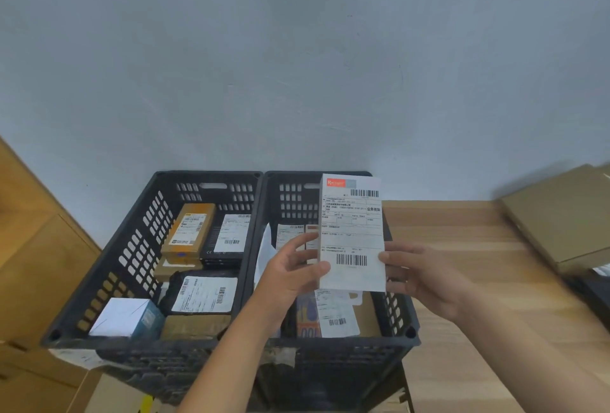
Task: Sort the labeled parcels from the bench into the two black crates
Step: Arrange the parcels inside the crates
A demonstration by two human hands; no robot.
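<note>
Parcel (352, 234) with red-logo barcode label, both hands' fingers (391, 259) gripping, over right crate (401, 320)

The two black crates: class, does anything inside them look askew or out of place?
Mostly tidy. In the left crate, the white-topped blue box sits tilted in the near corner, and the yellow box lies skewed across other parcels.
</note>
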